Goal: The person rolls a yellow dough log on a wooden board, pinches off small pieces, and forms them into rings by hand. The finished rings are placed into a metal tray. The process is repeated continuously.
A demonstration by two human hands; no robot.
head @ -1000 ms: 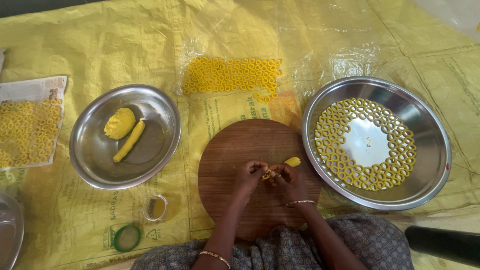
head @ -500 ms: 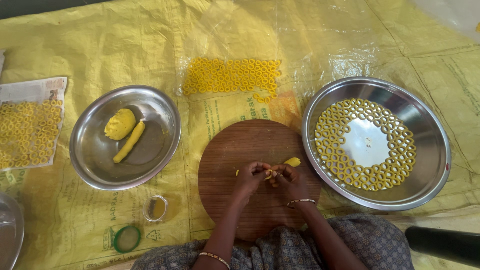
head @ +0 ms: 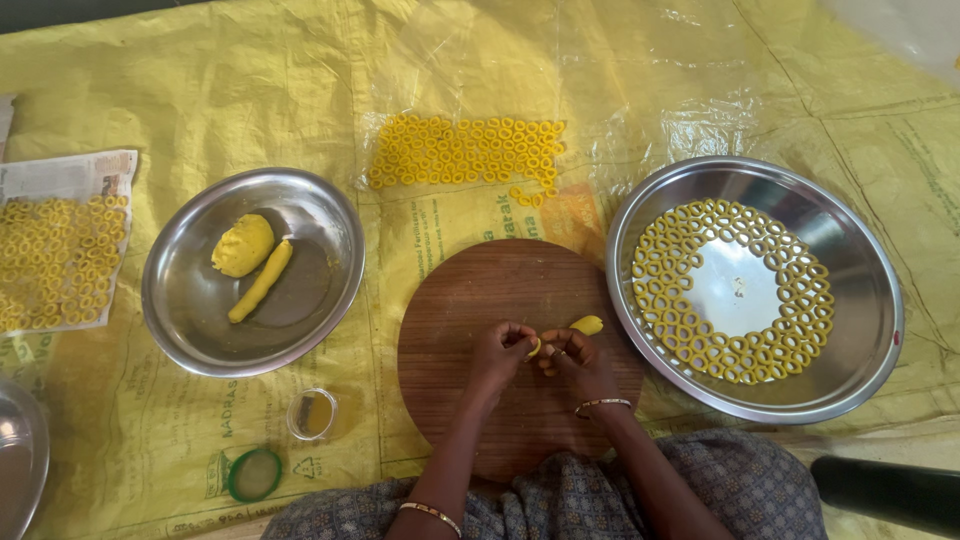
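Left of round wooden board [head: 520, 350]: shallow steel bowl [head: 190, 310] with yellow dough lump [head: 243, 245]. Over board: left hand [head: 498, 352], right hand [head: 580, 362], fingertips pinching thin yellow dough strip [head: 536, 347]. Risk: strip tearing from hard pinching

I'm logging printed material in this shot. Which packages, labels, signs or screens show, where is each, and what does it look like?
Sack sheet: opened yellow woven sack under everything, green print left of and above the round board.
Newspaper: far left edge, white-grey printed page under yellow rings.
Clear plastic: top centre, transparent, unprinted, under more rings.
No signs or screens.
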